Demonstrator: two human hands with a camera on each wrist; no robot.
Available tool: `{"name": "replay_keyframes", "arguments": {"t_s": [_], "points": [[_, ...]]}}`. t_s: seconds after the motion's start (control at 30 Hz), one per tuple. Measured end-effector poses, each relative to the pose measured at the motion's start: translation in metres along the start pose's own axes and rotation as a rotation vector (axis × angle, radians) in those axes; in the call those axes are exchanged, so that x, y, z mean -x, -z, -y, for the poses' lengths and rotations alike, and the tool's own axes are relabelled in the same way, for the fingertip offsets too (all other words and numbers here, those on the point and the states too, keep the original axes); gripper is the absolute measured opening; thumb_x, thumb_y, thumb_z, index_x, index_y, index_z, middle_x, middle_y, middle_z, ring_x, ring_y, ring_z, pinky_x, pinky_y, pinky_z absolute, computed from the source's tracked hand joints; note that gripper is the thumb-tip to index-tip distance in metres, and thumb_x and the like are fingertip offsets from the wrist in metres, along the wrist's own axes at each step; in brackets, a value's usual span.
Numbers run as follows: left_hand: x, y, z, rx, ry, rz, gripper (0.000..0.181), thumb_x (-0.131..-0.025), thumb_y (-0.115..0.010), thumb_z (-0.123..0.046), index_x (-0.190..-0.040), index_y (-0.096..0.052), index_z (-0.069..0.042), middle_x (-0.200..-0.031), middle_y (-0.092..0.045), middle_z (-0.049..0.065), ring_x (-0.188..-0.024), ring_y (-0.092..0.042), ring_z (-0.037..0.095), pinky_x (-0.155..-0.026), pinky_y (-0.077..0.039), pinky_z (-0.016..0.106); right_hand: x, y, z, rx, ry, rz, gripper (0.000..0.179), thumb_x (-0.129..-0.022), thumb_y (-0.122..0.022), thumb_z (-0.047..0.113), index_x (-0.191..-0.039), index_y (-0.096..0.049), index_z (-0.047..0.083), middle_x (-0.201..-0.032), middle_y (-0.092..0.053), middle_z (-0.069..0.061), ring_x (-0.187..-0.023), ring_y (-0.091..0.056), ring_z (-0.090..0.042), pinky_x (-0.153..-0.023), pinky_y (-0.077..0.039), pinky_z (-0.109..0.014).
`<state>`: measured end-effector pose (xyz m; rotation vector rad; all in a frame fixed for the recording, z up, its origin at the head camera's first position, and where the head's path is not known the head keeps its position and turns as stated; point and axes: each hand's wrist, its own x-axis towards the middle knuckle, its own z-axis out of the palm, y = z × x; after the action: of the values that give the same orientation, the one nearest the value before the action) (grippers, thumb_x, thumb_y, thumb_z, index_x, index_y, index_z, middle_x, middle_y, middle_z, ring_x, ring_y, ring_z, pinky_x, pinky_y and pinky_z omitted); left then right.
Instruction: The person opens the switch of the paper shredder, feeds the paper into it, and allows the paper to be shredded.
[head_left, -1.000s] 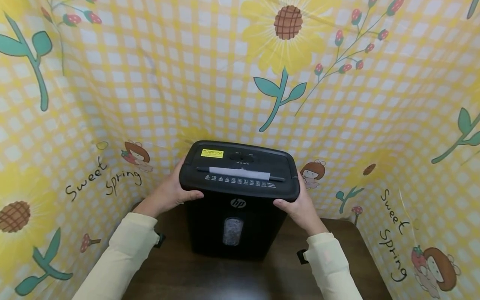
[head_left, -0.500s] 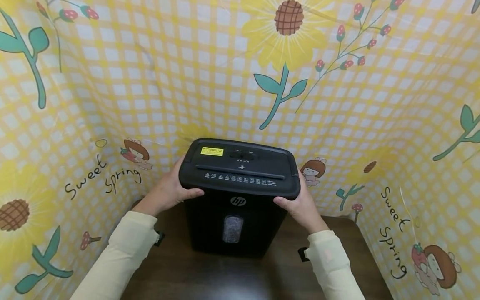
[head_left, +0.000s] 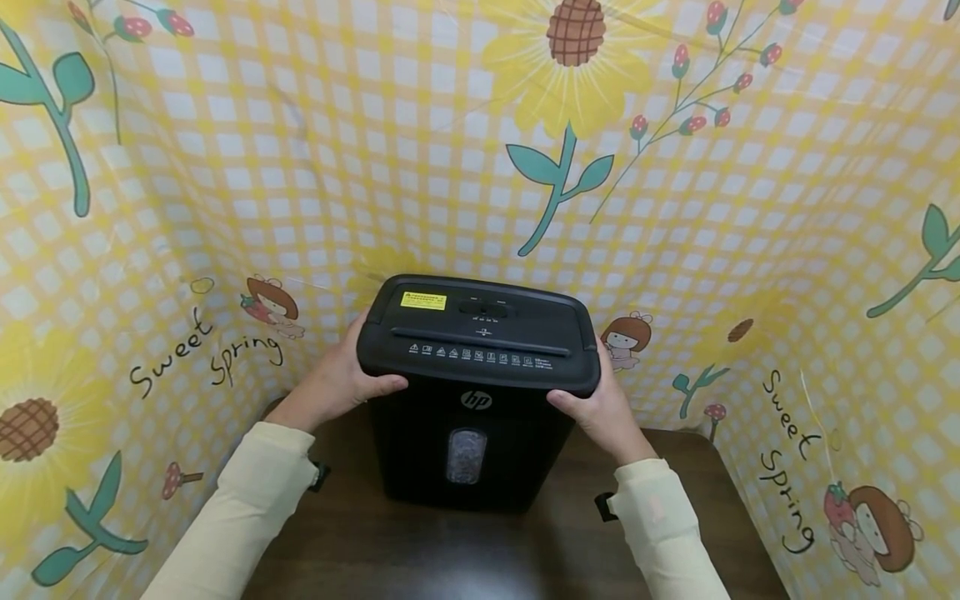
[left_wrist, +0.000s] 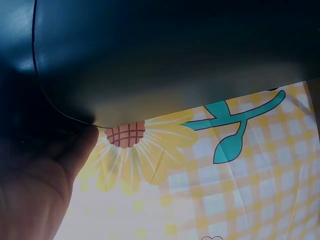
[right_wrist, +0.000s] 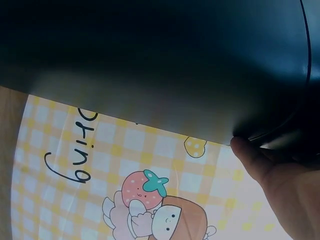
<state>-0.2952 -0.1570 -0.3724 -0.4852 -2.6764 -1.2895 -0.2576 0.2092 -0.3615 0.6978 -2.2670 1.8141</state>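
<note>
A black HP paper shredder (head_left: 480, 375) stands upright on the table, its feed slot (head_left: 480, 343) bare of paper. A small front window (head_left: 467, 456) shows pale shreds inside. My left hand (head_left: 341, 379) grips the left end of its top, thumb on the front edge, fingers hidden behind the side. At the right end, my right hand (head_left: 600, 408) holds the top the same way. Both wrist views show the dark side wall, with the left hand (left_wrist: 42, 185) at lower left in one and the right hand (right_wrist: 280, 180) at lower right in the other.
A brown wooden table (head_left: 442, 554) lies under the shredder. Yellow checked cloth with sunflowers (head_left: 577, 75) and cartoon figures hangs close behind it and along both sides. A yellow warning label (head_left: 423, 300) is stuck on the shredder's top.
The white paper that showed in the feed slot one second ago is gone from view by half a second ago. Both hands have kept their grip; the view has shifted slightly.
</note>
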Motion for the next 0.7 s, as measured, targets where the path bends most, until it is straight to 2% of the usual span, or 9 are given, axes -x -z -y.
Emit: {"name": "replay_keyframes", "arguments": {"t_s": [0.4,0.7], "points": [[0.0,0.0,0.001,-0.006,-0.01,-0.012,0.109,-0.056,-0.073,-0.058,-0.139,-0.005,-0.04,-0.122,-0.045,0.008,-0.096,-0.051,0.025,-0.078,-0.039,0.042,0.0,0.001,-0.003,0.016,-0.011,-0.003,0.093,-0.073,-0.072,0.011,-0.142,-0.011,0.02,-0.127,-0.041,-0.003,-0.105,-0.05,-0.019,-0.084,-0.042,-0.029],[0.0,0.0,0.002,-0.004,-0.006,-0.003,0.109,-0.056,-0.072,-0.059,-0.139,-0.004,-0.04,-0.126,-0.043,0.008,-0.1,-0.049,0.025,-0.08,-0.038,0.044,-0.003,0.006,-0.026,0.046,-0.011,-0.018,0.096,-0.072,-0.074,0.014,-0.142,-0.01,0.025,-0.128,-0.04,0.001,-0.106,-0.049,-0.017,-0.085,-0.042,-0.031]]}}
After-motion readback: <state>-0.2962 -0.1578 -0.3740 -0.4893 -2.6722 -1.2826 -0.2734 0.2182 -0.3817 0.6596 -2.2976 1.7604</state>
